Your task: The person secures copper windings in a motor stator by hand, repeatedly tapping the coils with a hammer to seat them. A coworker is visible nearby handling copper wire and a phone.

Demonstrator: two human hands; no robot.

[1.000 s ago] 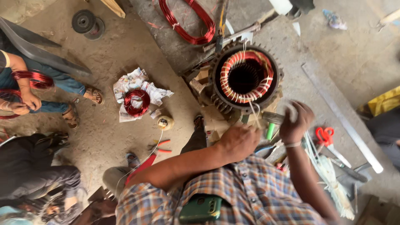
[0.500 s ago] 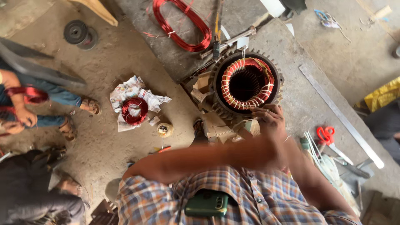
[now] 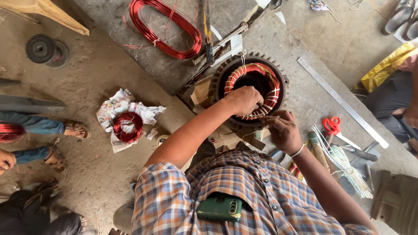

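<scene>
Fingers of the left hand [image 3: 244,100] curl tight on the red coil [image 3: 270,93] in the motor ring [image 3: 226,69], right hand [image 3: 283,130] fingers pinch thin wire; best go slow and gentle.

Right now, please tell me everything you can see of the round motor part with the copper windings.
The motor stator is a dark, ribbed metal ring lying flat on the concrete floor, its open bore facing up. Red-orange copper winding coils circle the bore's rim, bound with pale ties. The left hand rests on the near windings, fingers curled over them. The right hand sits at the near outer edge. Cardboard pieces lie against its left side.
</scene>
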